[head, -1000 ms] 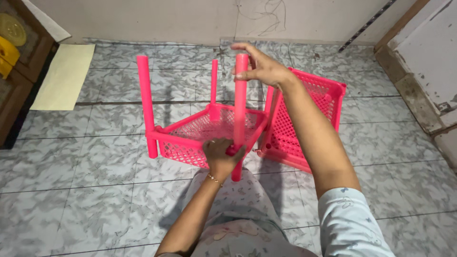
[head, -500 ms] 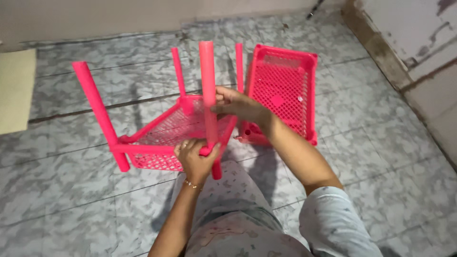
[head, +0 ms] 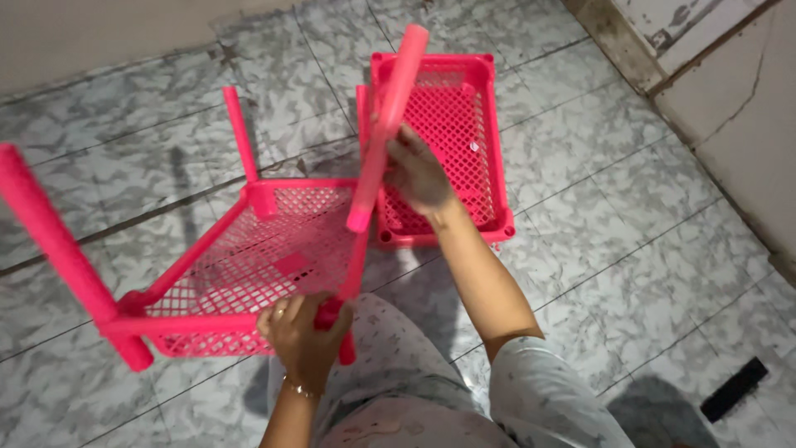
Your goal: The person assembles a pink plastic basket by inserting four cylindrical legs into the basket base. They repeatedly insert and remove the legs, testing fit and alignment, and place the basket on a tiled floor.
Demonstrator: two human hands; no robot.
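A pink mesh basket (head: 249,265) with upright pink tube legs rests tilted against my knees. My left hand (head: 303,332) grips its near right corner, where a short pink stub (head: 347,350) sticks out below. My right hand (head: 419,174) is closed around a loose pink tube (head: 390,116). That tube leans to the right, and its lower end hangs over the basket, apart from the corner. A thick leg (head: 50,241) stands at the near left corner and a thinner one (head: 240,133) at the far corner.
A second pink mesh basket (head: 496,158) lies on the grey marbled tile floor (head: 630,249) just beyond my right hand. A worn wall base (head: 705,91) runs along the upper right. A small dark object (head: 738,388) lies on the floor at the lower right.
My right hand slid from the tube's top to its middle. The tube, upright in the near corner before, now leans right with its lower end free. The view has tilted down and right.
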